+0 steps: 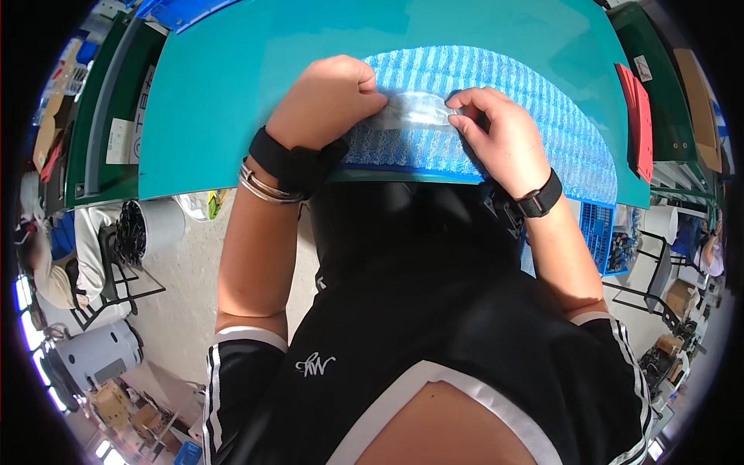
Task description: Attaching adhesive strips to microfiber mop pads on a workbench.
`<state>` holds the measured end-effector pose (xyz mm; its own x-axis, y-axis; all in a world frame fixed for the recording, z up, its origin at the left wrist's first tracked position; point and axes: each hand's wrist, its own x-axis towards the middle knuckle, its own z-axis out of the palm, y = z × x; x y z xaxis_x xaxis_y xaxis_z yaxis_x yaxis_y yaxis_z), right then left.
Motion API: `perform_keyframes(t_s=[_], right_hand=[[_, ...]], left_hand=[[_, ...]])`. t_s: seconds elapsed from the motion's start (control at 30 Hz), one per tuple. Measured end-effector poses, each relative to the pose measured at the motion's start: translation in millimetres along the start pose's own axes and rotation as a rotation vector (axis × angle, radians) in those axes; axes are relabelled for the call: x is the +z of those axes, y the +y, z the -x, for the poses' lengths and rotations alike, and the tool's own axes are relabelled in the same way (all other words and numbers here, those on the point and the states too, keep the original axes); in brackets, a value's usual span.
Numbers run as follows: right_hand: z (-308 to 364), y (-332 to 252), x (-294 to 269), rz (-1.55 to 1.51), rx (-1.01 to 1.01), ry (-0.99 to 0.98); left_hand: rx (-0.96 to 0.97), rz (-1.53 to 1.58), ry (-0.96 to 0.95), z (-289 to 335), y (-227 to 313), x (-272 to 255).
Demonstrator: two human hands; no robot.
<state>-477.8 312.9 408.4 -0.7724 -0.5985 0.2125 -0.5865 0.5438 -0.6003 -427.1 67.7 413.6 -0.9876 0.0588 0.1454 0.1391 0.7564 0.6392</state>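
Note:
A small clear, shiny plastic piece (419, 112), perhaps a film or a little bag, is stretched between my two hands. Its left end is pinched by the thumb and curled fingers of my left hand (329, 99). At the other end, my right hand (502, 128) grips it between thumb and forefinger. Beneath the plastic lies a blue and white striped towel (542, 108) with a rounded far edge. It rests on the teal work table (256, 58) and reaches the near edge.
Red folders or sheets (635, 124) stand along the table's right side. A blue bin (182, 12) is at the far left corner. Below the table's right front sits a blue basket (595, 232). A white bucket (159, 226) stands on the floor at left.

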Motion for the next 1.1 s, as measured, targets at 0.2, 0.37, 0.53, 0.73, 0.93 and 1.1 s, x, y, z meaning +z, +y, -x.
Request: perform_keyframes(t_s=[0.2,0.37,0.53,0.73,0.93,1.1], right_hand=[[-3,-4,0,0.02,0.03,-0.024],[-3,-4,1,0.023,0.037,-0.022],[-3,-4,0,-0.005,0.057,-0.029],[-4,2,-5,-0.115,0.088,-0.079],[-13,-27,-2,-0.133,-0.029,-0.073],[-22,-38,20,-0.015,-0.08,-0.071]], left_hand=[[-0.118,0.019,-0.042,-1,5,-3],[-0.209,0.046,-0.085,-3,7,-4],[-0.165,0.04,-0.062,0,7,-4],[-0.118,0.135,-0.031,2,1,-6],[-0.205,0.392,-0.021,20,-7,-31],[-0.289,0.241,-0.01,28,-11,-45]])
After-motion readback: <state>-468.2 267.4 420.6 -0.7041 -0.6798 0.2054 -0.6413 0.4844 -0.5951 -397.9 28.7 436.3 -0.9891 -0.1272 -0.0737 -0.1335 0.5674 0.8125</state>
